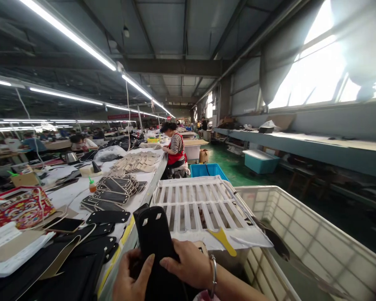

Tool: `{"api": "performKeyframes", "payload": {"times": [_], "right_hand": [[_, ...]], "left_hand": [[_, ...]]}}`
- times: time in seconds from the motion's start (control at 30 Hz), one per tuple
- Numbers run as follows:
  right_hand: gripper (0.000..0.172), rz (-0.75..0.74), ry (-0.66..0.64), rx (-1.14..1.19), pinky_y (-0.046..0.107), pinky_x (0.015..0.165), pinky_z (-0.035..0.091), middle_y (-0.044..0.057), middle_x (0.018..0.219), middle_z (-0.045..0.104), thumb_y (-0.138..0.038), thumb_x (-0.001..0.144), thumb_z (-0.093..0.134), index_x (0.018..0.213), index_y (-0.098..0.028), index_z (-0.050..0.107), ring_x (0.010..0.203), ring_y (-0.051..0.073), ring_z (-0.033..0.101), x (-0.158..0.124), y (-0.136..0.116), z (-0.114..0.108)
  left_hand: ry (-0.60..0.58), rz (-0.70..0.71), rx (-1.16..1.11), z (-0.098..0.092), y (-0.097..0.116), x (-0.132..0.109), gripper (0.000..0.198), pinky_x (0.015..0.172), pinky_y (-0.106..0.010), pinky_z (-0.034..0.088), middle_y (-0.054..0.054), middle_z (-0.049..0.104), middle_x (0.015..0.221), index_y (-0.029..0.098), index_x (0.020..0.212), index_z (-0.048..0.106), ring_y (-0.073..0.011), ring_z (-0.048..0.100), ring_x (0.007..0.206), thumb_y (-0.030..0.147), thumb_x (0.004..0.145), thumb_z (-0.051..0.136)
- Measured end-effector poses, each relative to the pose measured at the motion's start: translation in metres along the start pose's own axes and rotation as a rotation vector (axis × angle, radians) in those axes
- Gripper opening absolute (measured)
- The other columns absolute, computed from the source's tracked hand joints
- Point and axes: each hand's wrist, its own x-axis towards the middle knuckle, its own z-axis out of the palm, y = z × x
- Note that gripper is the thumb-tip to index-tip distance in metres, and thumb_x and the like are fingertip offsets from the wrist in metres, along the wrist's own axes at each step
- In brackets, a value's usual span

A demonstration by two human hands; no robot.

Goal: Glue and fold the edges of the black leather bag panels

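A black strap-like piece (156, 234) with a rounded end and two small pale slots stands upright in front of me. My left hand (133, 274) grips its left side, thumb on the front face. From the right, my right hand (188, 257) holds the same piece, its thumb lying across the front; a metal bangle (213, 276) circles that wrist. Another dark layer shows behind the piece at its upper left. Similar black pieces (108, 216) lie on the table to the left, near a pile of dark pieces with pale edges (115, 188).
A white slatted rack (191, 205) carries a yellow scraper (223, 241). Right of it stands a large white bin (319, 225); a blue bin (207, 170) is beyond. A phone (64, 225), a glue bottle (92, 186) and beige pieces (138, 162) lie on the table. A seated person (175, 146) works ahead.
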Motion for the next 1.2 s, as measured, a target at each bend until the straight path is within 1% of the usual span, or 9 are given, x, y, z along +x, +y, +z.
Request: {"api": "performKeyframes", "payload": {"times": [0.17, 0.33, 0.43, 0.5, 0.57, 0.7, 0.93, 1.07, 1.2], "right_hand": [[0.034, -0.038, -0.049, 0.144, 0.025, 0.061, 0.039, 0.002, 0.085, 0.066, -0.045, 0.075, 0.057, 0.1, -0.022, 0.061, 0.072, 0.018, 0.059, -0.008, 0.004, 0.016], [0.028, -0.129, -0.065, 0.681, 0.028, 0.079, 0.045, 0.004, 0.095, 0.063, -0.034, 0.085, 0.05, 0.103, -0.016, 0.062, 0.09, 0.019, 0.057, -0.011, 0.01, 0.031], [0.037, -0.06, -0.082, 1.01, 0.027, 0.071, 0.046, 0.005, 0.082, 0.062, -0.041, 0.082, 0.056, 0.102, -0.01, 0.062, 0.078, 0.016, 0.057, -0.01, 0.02, 0.038], [0.039, -0.015, -0.092, 1.113, 0.024, 0.065, 0.045, 0.004, 0.075, 0.06, -0.044, 0.079, 0.061, 0.097, -0.009, 0.063, 0.069, 0.012, 0.055, -0.008, 0.028, 0.041], [0.038, -0.003, -0.088, 1.159, 0.022, 0.063, 0.044, 0.003, 0.072, 0.059, -0.044, 0.077, 0.064, 0.094, -0.009, 0.063, 0.065, 0.01, 0.053, -0.005, 0.035, 0.042], [0.037, 0.01, -0.079, 1.198, 0.023, 0.065, 0.044, 0.004, 0.076, 0.061, -0.043, 0.078, 0.063, 0.095, -0.01, 0.062, 0.068, 0.01, 0.055, 0.0, 0.039, 0.042], [0.042, 0.097, 0.088, 1.111, 0.022, 0.061, 0.041, 0.004, 0.075, 0.059, -0.051, 0.078, 0.059, 0.088, -0.01, 0.058, 0.066, 0.011, 0.052, 0.012, 0.025, 0.038], [0.044, 0.13, 0.097, 1.102, 0.023, 0.059, 0.04, 0.003, 0.072, 0.056, -0.055, 0.078, 0.057, 0.086, -0.012, 0.054, 0.065, 0.011, 0.05, 0.017, 0.019, 0.032], [0.049, 0.14, 0.167, 0.922, 0.023, 0.061, 0.04, 0.002, 0.068, 0.052, -0.061, 0.083, 0.043, 0.074, -0.014, 0.053, 0.062, 0.011, 0.045, 0.018, 0.016, 0.021]], "left_hand": [[-0.068, 0.204, 0.223, -0.006, 0.0, 0.0, 0.047, 0.079, -0.037, 0.05, -0.008, 0.063, 0.093, 0.017, 0.093, 0.051, -0.0244, 0.061, 0.088, 0.058, 0.072, 0.057], [-0.207, 0.268, 0.24, -0.007, -0.02, -0.024, 0.054, 0.083, -0.035, 0.05, -0.013, 0.054, 0.119, 0.016, 0.119, 0.042, -0.0227, 0.057, 0.102, 0.05, 0.079, 0.053], [-0.337, 0.198, 0.16, -0.009, -0.044, -0.042, 0.07, 0.082, -0.033, 0.051, -0.013, 0.056, 0.121, 0.015, 0.136, 0.027, -0.0233, 0.059, 0.103, 0.047, 0.079, 0.052], [-0.404, 0.078, 0.138, -0.009, -0.055, -0.047, 0.067, 0.079, -0.033, 0.051, -0.015, 0.061, 0.114, 0.011, 0.131, 0.031, -0.0244, 0.061, 0.099, 0.05, 0.08, 0.05], [-0.457, 0.023, 0.177, -0.007, -0.057, -0.047, 0.059, 0.083, -0.032, 0.05, -0.015, 0.062, 0.113, 0.01, 0.122, 0.041, -0.0246, 0.061, 0.1, 0.052, 0.081, 0.048], [-0.568, 0.114, 0.269, -0.001, -0.036, -0.038, 0.049, 0.092, -0.026, 0.043, -0.008, 0.062, 0.117, 0.015, 0.118, 0.053, -0.0197, 0.056, 0.108, 0.05, 0.085, 0.047], [-0.614, 0.189, 0.361, 0.006, 0.001, -0.024, 0.038, 0.076, -0.023, 0.044, -0.003, 0.068, 0.094, 0.018, 0.097, 0.064, -0.0173, 0.062, 0.088, 0.047, 0.089, 0.041], [-0.663, 0.14, 0.245, 0.01, 0.004, -0.017, 0.041, 0.068, -0.024, 0.045, -0.004, 0.068, 0.084, 0.014, 0.089, 0.065, -0.0177, 0.061, 0.078, 0.046, 0.089, 0.041], [-0.727, 0.005, -0.019, 0.013, 0.0, -0.011, 0.046, 0.068, -0.025, 0.048, -0.006, 0.069, 0.085, 0.009, 0.096, 0.065, -0.0185, 0.061, 0.078, 0.05, 0.085, 0.048]]}}
